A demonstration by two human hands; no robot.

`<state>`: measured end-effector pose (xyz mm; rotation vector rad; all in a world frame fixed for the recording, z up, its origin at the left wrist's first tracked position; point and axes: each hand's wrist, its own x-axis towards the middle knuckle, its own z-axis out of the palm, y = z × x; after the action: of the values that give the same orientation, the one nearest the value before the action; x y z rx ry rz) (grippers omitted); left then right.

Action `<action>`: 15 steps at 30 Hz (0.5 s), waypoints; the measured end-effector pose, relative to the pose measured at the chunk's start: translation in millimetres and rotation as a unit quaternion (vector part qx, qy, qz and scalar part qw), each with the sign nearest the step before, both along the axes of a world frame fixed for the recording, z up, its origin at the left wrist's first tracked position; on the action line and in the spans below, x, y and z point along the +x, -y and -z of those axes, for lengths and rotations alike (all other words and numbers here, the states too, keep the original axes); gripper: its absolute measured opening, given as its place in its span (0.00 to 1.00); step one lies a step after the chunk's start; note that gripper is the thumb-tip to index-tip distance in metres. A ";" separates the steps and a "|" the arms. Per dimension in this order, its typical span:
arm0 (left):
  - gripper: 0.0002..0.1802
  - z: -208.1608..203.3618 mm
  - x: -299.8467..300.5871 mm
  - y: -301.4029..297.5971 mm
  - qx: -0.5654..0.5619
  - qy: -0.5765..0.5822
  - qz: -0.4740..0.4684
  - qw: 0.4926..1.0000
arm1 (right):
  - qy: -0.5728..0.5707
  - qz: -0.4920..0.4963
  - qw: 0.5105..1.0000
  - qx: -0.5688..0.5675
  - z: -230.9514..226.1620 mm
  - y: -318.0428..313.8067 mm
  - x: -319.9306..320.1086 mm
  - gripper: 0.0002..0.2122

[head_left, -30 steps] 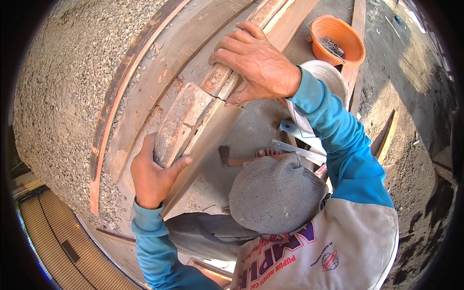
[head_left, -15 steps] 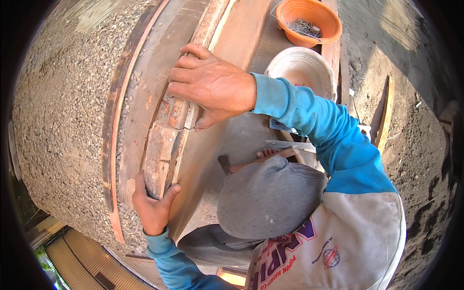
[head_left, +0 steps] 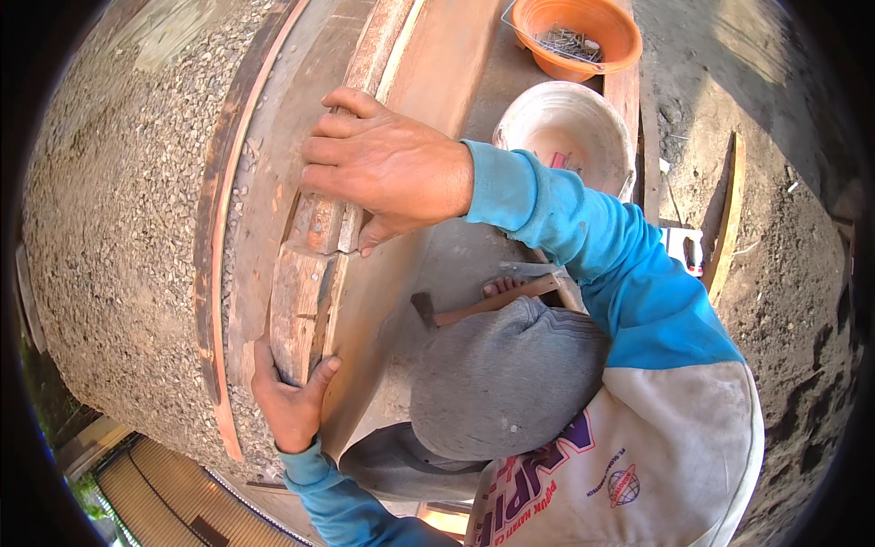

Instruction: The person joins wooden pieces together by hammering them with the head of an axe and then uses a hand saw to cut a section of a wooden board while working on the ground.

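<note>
A worn wooden batten (head_left: 372, 50) with a pale edge strip runs lengthwise along a wide board (head_left: 447, 82). My right hand (head_left: 387, 166) is wrapped over it from above, fingers on the far-left side and thumb on the near-right side. Just below that hand, a shorter split piece of wood (head_left: 296, 301) meets the batten at an uneven joint. Around the lower end of this piece my left hand (head_left: 293, 401) is closed, thumb on the right and fingers on the left. Its underside is hidden.
A hammer (head_left: 483, 310) lies beside my foot (head_left: 503, 286). Farther back stand an orange bucket (head_left: 629, 41) holding nails and a whitish bucket (head_left: 510, 118). A saw handle (head_left: 691, 248) shows past my right sleeve. Gravel (head_left: 128, 255) and a long thin strip (head_left: 210, 237) lie on the left.
Both hands keep their hold. My right hand has shifted slightly left, and my left hand sits a little lower in the picture. The view itself has moved slightly, showing more of the hammer.
</note>
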<state>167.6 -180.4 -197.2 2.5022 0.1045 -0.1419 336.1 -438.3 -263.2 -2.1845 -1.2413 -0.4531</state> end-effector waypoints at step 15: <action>0.40 7.8 0.1 -6.6 0.000 0.021 0.009 1.000 | -0.016 -0.002 1.000 -0.007 -0.6 -3.6 1.8 0.38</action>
<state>167.7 -173.8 -205.0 2.5048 0.0639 -0.0962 337.8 -434.6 -262.6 -2.1923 -1.2355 -0.4081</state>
